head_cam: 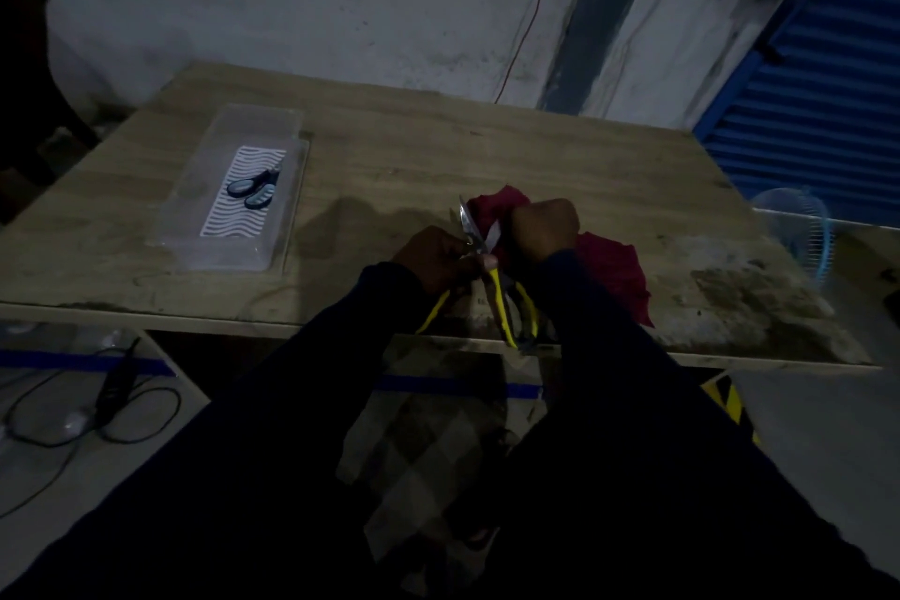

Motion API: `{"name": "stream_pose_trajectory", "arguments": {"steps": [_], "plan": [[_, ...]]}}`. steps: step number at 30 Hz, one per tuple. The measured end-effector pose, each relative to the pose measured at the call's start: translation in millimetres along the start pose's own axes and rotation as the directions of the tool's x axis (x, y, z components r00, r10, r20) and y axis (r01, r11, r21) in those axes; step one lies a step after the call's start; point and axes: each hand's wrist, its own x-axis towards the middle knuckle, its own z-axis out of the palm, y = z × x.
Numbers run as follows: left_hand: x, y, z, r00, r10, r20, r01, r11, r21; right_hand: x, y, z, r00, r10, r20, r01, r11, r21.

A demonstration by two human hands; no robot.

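Head view: left hand (433, 258) curls round the yellow-handled shears (496, 295) at the pivot, blades splayed over the table (438, 151) near its front edge; right hand (543, 227) bunches red cloth (609, 268) against one blade, probably wiping it

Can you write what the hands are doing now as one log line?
left hand: grips yellow-handled scissors | right hand: holds red cloth against a blade | scissors: open | clear tray: small tool inside

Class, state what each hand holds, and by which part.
Left hand grips yellow-handled scissors near the pivot; right hand grips red cloth bunched on a blade.
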Motion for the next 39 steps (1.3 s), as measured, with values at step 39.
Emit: {"name": "stream_pose_trajectory", "arguments": {"steps": [39], "plan": [[3,-4,-3,0.999,-0.006,-0.046,0.005,1.000,-0.025,16,3,19,0.999,0.006,-0.034,-0.006,1.000,-0.001]]}}
